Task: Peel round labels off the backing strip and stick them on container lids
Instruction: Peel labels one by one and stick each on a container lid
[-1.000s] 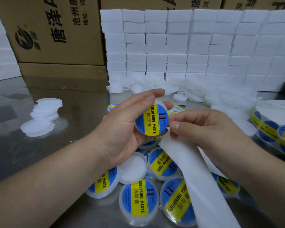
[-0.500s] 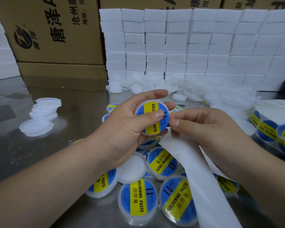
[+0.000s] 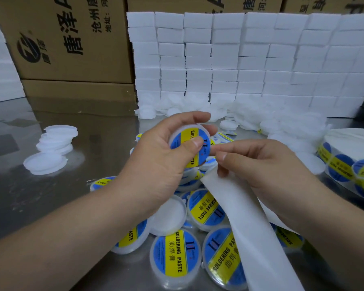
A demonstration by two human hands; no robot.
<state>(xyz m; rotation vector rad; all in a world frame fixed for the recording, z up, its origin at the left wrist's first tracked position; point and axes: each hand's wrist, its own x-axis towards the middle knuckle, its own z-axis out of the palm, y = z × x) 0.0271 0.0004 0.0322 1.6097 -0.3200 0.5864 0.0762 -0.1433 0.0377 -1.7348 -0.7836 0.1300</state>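
My left hand [image 3: 162, 162] grips a round white lid [image 3: 189, 147] bearing a blue and yellow "SOLDERING PASTE" label, with the thumb pressed on the label's middle. Just right of it, my right hand [image 3: 261, 169] pinches the top of the white backing strip [image 3: 254, 232], which hangs down toward the lower edge. Several labelled lids [image 3: 176, 257] lie heaped on the metal table under both hands. A plain unlabelled lid [image 3: 170, 217] lies among them. A roll of labels [image 3: 345, 164] sits at the right edge.
Plain white lids [image 3: 51, 152] are stacked on the steel table [image 3: 88, 206] at the left. A loose pile of white lids [image 3: 282, 124] lies behind the hands, in front of a wall of white foam blocks [image 3: 240, 59]. Cardboard boxes [image 3: 67, 43] stand at the back left.
My left thumb slid onto the label's face and pressed across it while the lid tilted. My right hand's fingers shifted slightly on the strip's top.
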